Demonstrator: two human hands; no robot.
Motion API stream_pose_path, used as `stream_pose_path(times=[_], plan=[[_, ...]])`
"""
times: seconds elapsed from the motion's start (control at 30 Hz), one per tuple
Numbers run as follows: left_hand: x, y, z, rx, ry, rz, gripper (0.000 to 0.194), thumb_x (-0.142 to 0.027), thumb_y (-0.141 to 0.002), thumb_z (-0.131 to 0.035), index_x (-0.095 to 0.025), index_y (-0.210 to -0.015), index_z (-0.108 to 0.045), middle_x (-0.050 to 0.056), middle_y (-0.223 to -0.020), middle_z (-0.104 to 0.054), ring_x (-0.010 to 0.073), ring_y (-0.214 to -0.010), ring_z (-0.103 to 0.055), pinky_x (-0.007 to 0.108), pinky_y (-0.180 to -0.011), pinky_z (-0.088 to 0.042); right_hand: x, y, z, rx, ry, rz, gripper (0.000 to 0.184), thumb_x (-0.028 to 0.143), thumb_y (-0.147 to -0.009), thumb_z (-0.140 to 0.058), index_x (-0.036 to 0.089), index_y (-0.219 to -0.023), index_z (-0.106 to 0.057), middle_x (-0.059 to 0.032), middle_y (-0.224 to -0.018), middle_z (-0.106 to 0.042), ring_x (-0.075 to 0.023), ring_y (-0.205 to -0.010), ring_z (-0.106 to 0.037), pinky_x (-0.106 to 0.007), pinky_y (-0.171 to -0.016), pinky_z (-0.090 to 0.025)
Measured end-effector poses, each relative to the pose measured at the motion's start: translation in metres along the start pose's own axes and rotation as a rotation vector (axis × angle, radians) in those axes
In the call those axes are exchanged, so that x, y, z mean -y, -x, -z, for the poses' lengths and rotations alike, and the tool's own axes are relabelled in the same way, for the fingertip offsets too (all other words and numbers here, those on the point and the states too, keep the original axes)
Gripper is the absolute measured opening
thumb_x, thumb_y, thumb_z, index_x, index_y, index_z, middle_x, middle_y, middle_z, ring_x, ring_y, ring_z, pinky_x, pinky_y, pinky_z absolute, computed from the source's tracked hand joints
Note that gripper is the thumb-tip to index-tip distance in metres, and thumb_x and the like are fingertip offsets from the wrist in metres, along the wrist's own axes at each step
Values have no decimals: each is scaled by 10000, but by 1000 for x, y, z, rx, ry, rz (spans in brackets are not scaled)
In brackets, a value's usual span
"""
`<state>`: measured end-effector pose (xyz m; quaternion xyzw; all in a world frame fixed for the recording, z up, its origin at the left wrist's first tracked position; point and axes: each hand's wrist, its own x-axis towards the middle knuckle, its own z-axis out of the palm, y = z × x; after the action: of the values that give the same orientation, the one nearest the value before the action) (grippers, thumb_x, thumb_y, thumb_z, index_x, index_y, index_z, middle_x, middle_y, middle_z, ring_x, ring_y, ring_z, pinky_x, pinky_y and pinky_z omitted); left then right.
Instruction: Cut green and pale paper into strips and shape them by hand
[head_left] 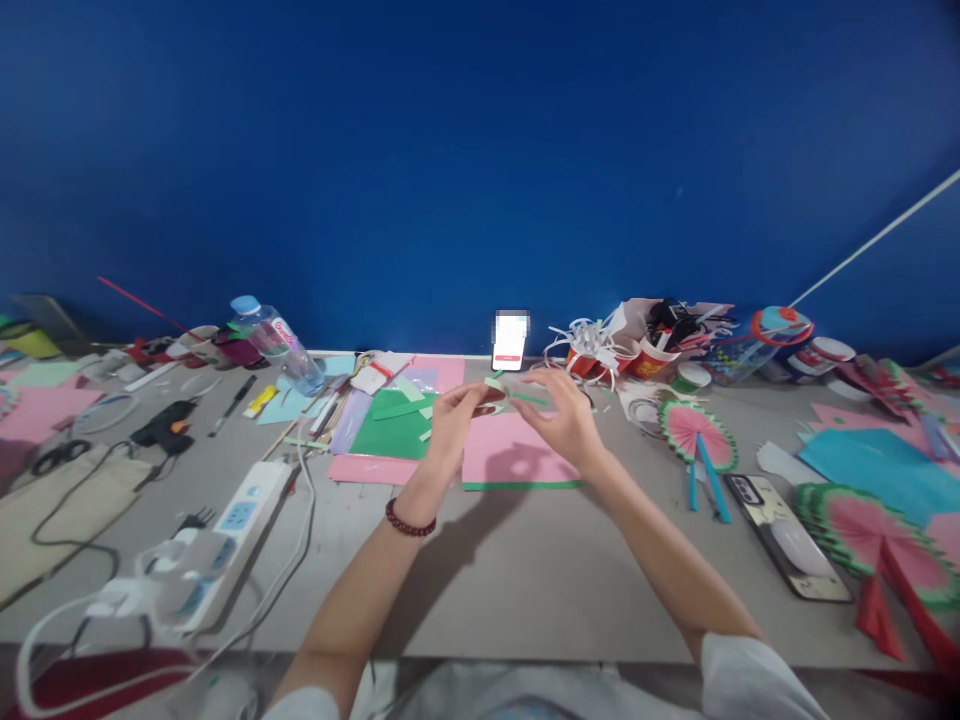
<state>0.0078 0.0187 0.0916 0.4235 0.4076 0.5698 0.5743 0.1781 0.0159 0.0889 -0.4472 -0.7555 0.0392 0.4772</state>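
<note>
My left hand (456, 415), with a dark red bead bracelet (410, 519) on its wrist, is closed in a pinch on a light green paper strip (495, 384). Facing it is my right hand (568, 415), thumb and fingers apart. A darker green strip (529, 398) shows in the gap by the right thumb; whether that hand touches it I cannot tell. Beneath both hands lies a pink paper sheet (517, 460) with a green strip along its near edge. To the left is green paper (394, 425) with several pale green strips on it.
A lit phone (510, 340) leans against the blue wall. At left are a power strip (238, 540), a glue gun (166, 424) and a clear bottle (277, 342). On the right lie watermelon-patterned paper fans (697, 432), a second phone (765, 520) and red cups (649, 358).
</note>
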Motion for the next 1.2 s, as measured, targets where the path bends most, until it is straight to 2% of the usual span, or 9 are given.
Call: stream_pose_path(times=[0.1, 0.33, 0.43, 0.5, 0.67, 0.83, 0.9, 1.03, 1.2], plan=[[3, 4, -6, 18, -34, -12, 202, -351, -736, -656, -168, -742, -741, 79, -815, -743, 209, -823, -696, 322, -742, -539, 16, 9, -10, -8, -21, -10, 149, 307, -865, -598, 274, -1010, -615, -61, -1021, -675, -244, -1006, -603, -418, -911, -469], [7, 7, -10, 66, -57, -16, 200, -350, -734, -654, -170, -740, -741, 81, -827, -744, 212, -821, -694, 325, -735, -541, 17, 12, -9, -119, -102, -47, 103, 238, -888, -544, 232, -881, -646, -44, -869, -685, -199, -849, -631, -341, -801, -496], [5, 9, -10, 130, -101, -29, 220, -354, -753, -625, -167, -781, -738, 93, -887, -743, 218, -862, -691, 321, -738, -535, 15, 14, -3, -109, -196, -177, 107, 277, -867, -563, 219, -842, -651, -43, -844, -686, -194, -810, -637, -338, -778, -501], [1, 12, -8, 198, -173, -66, 239, -345, -781, -587, -170, -844, -737, 93, -942, -738, 217, -896, -681, 314, -741, -529, 11, 15, 1, -67, -374, -347, 136, 337, -841, -594, 208, -846, -637, -36, -813, -681, -183, -768, -641, -331, -746, -512], [-9, 28, 6, 347, -660, -163, 262, -299, -845, -496, -191, -933, -719, 69, -976, -730, 203, -878, -662, 294, -725, -508, -4, 21, 6, 209, -958, -810, 350, 458, -664, -756, 181, -782, -579, 12, -657, -629, -126, -607, -605, -262, -592, -504], [24, 79, 30, 469, -1305, -294, 245, -283, -878, -485, -176, -952, -692, 102, -957, -710, 251, -925, -639, 377, -839, -485, -10, 42, -7, 501, -1046, -1084, 432, 472, -567, -820, 166, -684, -538, 45, -538, -558, -57, -446, -493, -161, -408, -364], [47, 103, 38, 469, -1435, -324, 248, -258, -871, -504, -156, -1036, -659, 130, -1063, -678, 280, -1004, -615, 438, -901, -466, -9, 51, -16, 597, -926, -1103, 429, 502, -605, -790, 162, -653, -533, 47, -516, -542, -41, -403, -456, -146, -361, -306], [85, 135, 47, 342, -1534, -388, 379, -237, -846, -554, -152, -1215, -557, 156, -1344, -532, 320, -1229, -487, 503, -999, -409, -8, 61, -37, 752, -682, -1023, 369, 478, -698, -726, 159, -642, -549, 52, -494, -526, -29, -352, -407, -144, -321, -261], [94, 140, 50, 230, -1457, -440, 405, -249, -852, -553, -149, -1244, -532, 162, -1334, -534, 324, -1223, -486, 523, -998, -407, -7, 60, -54, 888, -562, -885, 296, 419, -762, -672, 167, -663, -554, 64, -436, -504, -46, -321, -403, -158, -327, -308]])
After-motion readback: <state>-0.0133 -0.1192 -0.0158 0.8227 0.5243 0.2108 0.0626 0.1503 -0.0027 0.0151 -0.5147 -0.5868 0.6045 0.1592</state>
